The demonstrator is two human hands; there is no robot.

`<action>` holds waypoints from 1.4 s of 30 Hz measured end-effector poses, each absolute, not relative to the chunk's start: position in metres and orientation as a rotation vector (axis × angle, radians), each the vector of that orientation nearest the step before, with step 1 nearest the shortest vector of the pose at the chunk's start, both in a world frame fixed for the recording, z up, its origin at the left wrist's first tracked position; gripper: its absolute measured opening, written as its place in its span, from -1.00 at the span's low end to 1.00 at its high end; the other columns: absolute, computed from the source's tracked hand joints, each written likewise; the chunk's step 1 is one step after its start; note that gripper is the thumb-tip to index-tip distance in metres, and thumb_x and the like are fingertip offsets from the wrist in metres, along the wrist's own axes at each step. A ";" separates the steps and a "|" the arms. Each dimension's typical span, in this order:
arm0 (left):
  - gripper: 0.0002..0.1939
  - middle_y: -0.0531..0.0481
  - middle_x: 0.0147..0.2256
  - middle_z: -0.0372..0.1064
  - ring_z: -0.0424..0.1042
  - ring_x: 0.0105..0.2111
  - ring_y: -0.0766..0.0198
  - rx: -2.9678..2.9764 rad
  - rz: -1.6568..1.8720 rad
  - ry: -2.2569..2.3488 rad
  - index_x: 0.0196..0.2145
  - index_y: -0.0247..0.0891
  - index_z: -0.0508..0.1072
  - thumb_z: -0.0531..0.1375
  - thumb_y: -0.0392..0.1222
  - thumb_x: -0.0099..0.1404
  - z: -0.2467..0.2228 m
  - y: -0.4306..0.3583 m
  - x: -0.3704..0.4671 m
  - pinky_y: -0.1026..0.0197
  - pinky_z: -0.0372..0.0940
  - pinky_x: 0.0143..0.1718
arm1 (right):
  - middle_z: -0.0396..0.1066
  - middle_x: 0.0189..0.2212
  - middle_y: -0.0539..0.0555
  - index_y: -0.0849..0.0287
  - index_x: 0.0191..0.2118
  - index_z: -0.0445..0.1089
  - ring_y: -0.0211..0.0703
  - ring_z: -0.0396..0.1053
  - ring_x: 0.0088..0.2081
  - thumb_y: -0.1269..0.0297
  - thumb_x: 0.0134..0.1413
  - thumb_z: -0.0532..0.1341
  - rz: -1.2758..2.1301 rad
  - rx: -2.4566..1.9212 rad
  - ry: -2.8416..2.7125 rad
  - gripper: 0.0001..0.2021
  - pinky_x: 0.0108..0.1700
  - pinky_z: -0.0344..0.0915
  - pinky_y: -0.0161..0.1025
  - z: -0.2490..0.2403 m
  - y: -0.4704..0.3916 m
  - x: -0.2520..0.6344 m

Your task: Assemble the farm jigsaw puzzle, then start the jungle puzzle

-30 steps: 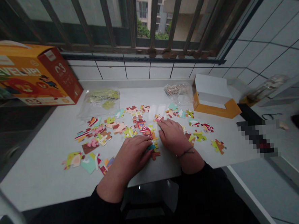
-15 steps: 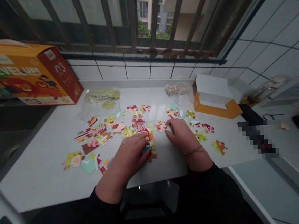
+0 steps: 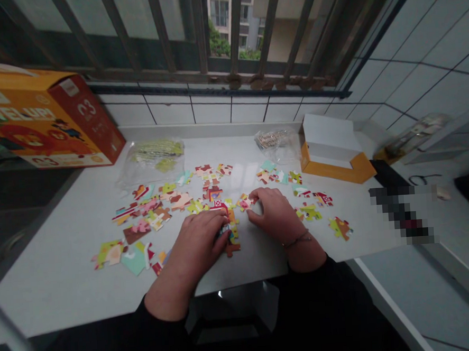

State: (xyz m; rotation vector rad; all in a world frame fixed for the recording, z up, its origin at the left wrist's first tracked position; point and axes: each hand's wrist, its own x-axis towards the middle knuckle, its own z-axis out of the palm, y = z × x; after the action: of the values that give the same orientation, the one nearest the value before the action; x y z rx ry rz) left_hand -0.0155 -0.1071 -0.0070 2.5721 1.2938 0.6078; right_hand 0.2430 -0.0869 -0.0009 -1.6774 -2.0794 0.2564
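My right hand (image 3: 271, 211) pinches a small pink and green puzzle piece (image 3: 244, 202) between thumb and fingers, just right of the joined puzzle section (image 3: 233, 234). Over the left side of that section lies my left hand (image 3: 204, 238), fingers together on its surface and thumb apart, covering part of it. A red barn picture (image 3: 218, 203) shows above the left fingertips. Loose pieces (image 3: 153, 207) are spread to the left, and a smaller group (image 3: 309, 212) lies to the right.
An orange box (image 3: 76, 121) stands at the back left. Near it lies a plastic bag of green pieces (image 3: 154, 156). Another clear bag (image 3: 278, 141) and an open orange and white box (image 3: 335, 169) sit at the back right. The front table edge is close to my forearms.
My right hand has moved the pink and green piece left, closer to the joined section. My left hand stays on the section. The view has shifted slightly.
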 end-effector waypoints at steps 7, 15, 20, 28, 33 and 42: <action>-0.78 -0.15 0.19 0.61 0.57 0.19 -0.15 2.549 0.562 1.339 0.08 -0.12 0.58 0.32 -0.16 0.52 -0.006 -0.106 -0.015 -0.26 0.43 0.18 | 0.61 -0.01 0.09 0.08 0.03 0.59 0.00 0.50 0.06 0.39 0.21 0.39 0.462 -1.237 -2.348 -0.72 0.21 0.32 -0.04 0.003 -0.087 0.262; -0.78 -0.20 0.20 0.58 0.56 0.17 -0.16 2.591 0.538 1.290 0.09 -0.17 0.58 0.28 -0.17 0.54 -0.005 -0.105 -0.014 -0.26 0.44 0.17 | 0.56 -0.02 0.07 -0.04 0.01 0.69 -0.03 0.45 0.00 0.43 0.17 0.42 0.456 -1.224 -2.414 -0.68 0.12 0.32 -0.08 0.002 -0.092 0.256; -0.68 -0.22 0.30 0.51 0.50 0.27 -0.18 2.619 0.564 1.236 0.19 -0.13 0.57 0.25 -0.20 0.54 -0.010 -0.107 -0.013 -0.31 0.39 0.25 | 0.55 -0.02 0.09 -0.04 0.02 0.70 -0.02 0.44 0.00 0.41 0.22 0.41 0.408 -1.241 -2.412 -0.70 0.12 0.33 -0.06 0.003 -0.093 0.253; -0.58 -0.17 0.29 0.55 0.52 0.28 -0.15 2.570 0.563 1.137 0.28 -0.06 0.56 0.28 -0.19 0.51 -0.013 -0.109 -0.010 -0.34 0.37 0.27 | 0.58 -0.04 0.14 0.07 -0.02 0.68 0.01 0.46 0.01 0.41 0.35 0.26 0.342 -1.326 -2.289 -0.75 0.17 0.36 -0.05 0.001 -0.086 0.256; -0.67 -0.19 0.25 0.58 0.54 0.26 -0.17 2.590 0.565 1.148 0.19 -0.11 0.60 0.30 -0.15 0.51 -0.013 -0.107 -0.012 -0.36 0.40 0.25 | 0.56 0.19 0.33 0.27 0.16 0.60 0.21 0.43 0.24 0.39 0.35 0.17 0.115 -1.768 -2.023 -0.62 0.35 0.28 0.12 -0.006 -0.068 0.270; -0.69 -0.18 0.22 0.60 0.55 0.23 -0.16 2.579 0.596 1.152 0.15 -0.11 0.62 0.29 -0.20 0.50 -0.014 -0.107 -0.011 -0.35 0.43 0.22 | 0.51 0.28 0.33 0.21 0.23 0.58 0.31 0.40 0.25 0.32 0.35 0.17 0.098 -1.880 -2.087 -0.57 0.31 0.33 0.21 -0.008 -0.068 0.262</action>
State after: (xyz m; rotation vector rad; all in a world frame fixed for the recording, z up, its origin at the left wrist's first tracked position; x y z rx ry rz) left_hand -0.0106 -0.1075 -0.0136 2.5794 1.1524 0.5957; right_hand 0.2624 -0.0682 -0.0079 -1.8802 -2.0866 0.0984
